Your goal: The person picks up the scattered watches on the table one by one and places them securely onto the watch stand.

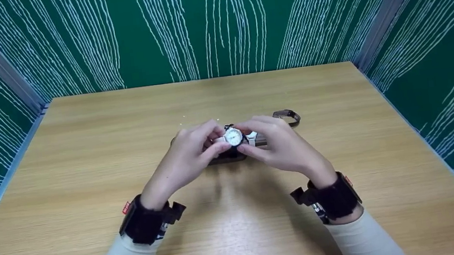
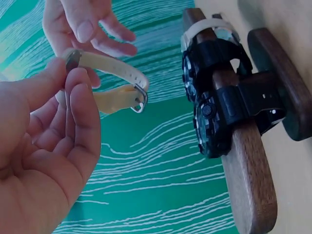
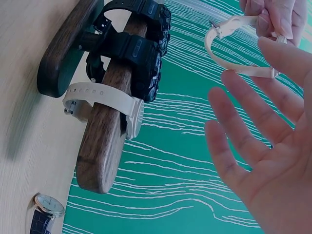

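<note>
A wristwatch with a round white dial (image 1: 233, 136) and a pale strap (image 2: 114, 65) is held up in front of a watch stand. My left hand (image 1: 187, 153) pinches its case between thumb and fingers. The strap is looped, with its metal buckle (image 2: 140, 100) hanging free in the left wrist view. My right hand (image 1: 284, 144) is at the watch's other side, fingers spread and loosely bent; whether its fingertips touch the watch I cannot tell. On the stand's wooden bar (image 2: 251, 180) sit two black watches (image 2: 209, 122) and a second white watch (image 3: 117, 100).
The stand's dark wooden base (image 3: 61, 58) rests on the light wood table (image 1: 239, 237). Behind the right hand lies another watch (image 1: 287, 116) with a dark strap, its pale dial (image 3: 49, 204) showing in the right wrist view. Green panels (image 1: 215, 26) with white lines border the table.
</note>
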The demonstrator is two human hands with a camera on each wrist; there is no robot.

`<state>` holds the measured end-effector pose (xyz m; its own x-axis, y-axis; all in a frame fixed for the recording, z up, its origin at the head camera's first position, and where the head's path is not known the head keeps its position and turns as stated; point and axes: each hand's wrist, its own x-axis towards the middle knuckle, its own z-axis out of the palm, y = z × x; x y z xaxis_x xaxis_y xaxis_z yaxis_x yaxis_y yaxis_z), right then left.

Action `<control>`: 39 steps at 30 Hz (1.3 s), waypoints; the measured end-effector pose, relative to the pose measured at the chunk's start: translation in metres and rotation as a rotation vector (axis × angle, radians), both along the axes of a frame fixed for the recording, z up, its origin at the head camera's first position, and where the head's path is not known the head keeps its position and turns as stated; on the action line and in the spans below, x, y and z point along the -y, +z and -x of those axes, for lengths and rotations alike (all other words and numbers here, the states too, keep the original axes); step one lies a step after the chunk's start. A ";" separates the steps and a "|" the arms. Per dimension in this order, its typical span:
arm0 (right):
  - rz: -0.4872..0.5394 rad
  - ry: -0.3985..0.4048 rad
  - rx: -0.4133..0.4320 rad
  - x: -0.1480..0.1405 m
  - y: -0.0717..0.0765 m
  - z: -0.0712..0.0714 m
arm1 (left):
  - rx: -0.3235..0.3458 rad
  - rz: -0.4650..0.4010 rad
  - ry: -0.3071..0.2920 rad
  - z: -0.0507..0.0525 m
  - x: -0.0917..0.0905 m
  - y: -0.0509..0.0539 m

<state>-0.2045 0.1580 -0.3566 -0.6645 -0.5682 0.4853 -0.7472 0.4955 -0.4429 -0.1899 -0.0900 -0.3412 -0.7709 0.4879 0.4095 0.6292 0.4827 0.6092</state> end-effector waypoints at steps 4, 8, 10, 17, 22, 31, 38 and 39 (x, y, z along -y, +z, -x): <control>0.005 0.004 -0.010 0.000 -0.001 0.001 | -0.005 0.012 -0.010 0.001 -0.001 -0.003; -0.002 -0.005 -0.012 -0.001 -0.002 0.002 | -0.005 0.036 -0.020 0.004 -0.001 -0.005; -0.006 -0.006 -0.006 -0.002 -0.002 0.002 | -0.001 0.044 -0.033 0.006 0.000 -0.005; -0.014 0.024 0.032 -0.004 -0.003 0.002 | 0.019 0.072 -0.071 0.010 0.002 -0.003; -0.027 0.030 0.083 -0.005 -0.003 0.001 | 0.028 0.104 -0.066 0.011 0.002 -0.005; -0.016 0.034 0.274 -0.004 0.000 0.002 | 0.017 0.128 -0.060 0.012 0.005 -0.008; -0.008 0.047 0.323 -0.004 0.001 0.003 | 0.020 0.146 -0.046 0.013 0.006 -0.009; -0.009 0.046 0.323 -0.004 0.001 0.003 | 0.019 0.148 -0.045 0.013 0.006 -0.009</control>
